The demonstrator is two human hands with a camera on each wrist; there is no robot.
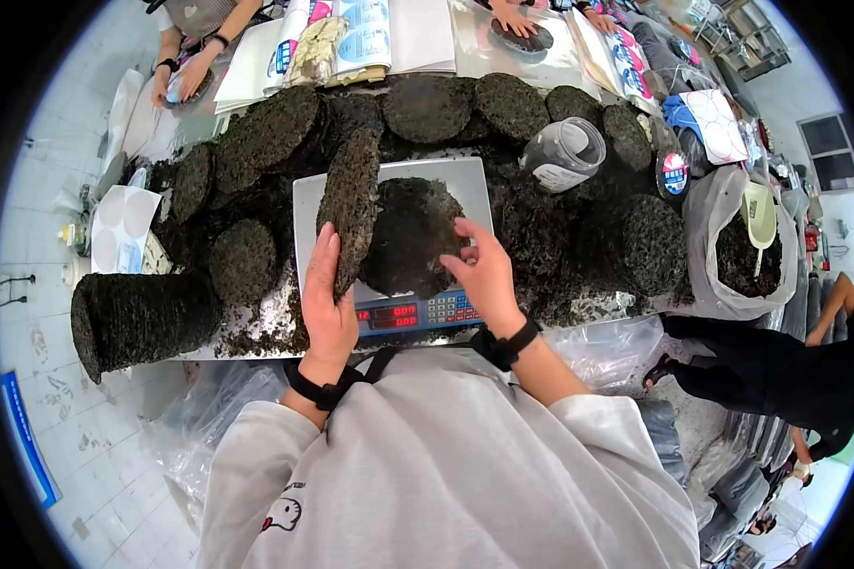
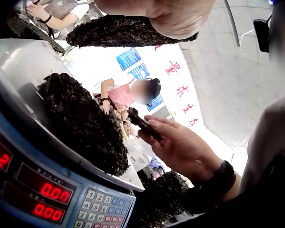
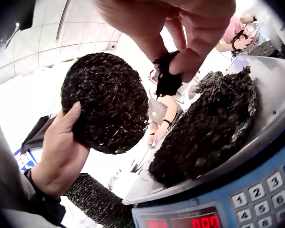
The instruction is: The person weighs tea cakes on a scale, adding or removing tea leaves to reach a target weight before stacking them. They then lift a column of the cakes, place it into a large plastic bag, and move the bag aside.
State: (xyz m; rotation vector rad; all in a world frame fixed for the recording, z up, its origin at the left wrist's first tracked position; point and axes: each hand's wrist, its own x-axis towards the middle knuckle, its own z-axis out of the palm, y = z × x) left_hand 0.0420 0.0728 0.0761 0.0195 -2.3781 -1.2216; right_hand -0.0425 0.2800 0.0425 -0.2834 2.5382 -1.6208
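Observation:
My left hand grips a dark round dried seaweed disc by its rim, thumb on one face, holding it on edge over the left of the scale pan. Its broad face shows in the right wrist view. Between thumb and fingers my right hand pinches a small torn piece of dried seaweed. Another seaweed disc, ragged at the edge, lies flat on the digital scale, beside the right hand. Red zeros show on the scale's display.
Stacked seaweed discs line the back; a tall roll-like stack lies left. Loose seaweed covers the table around a clear plastic jar. A bag with a green scoop stands right. Other people's hands work opposite.

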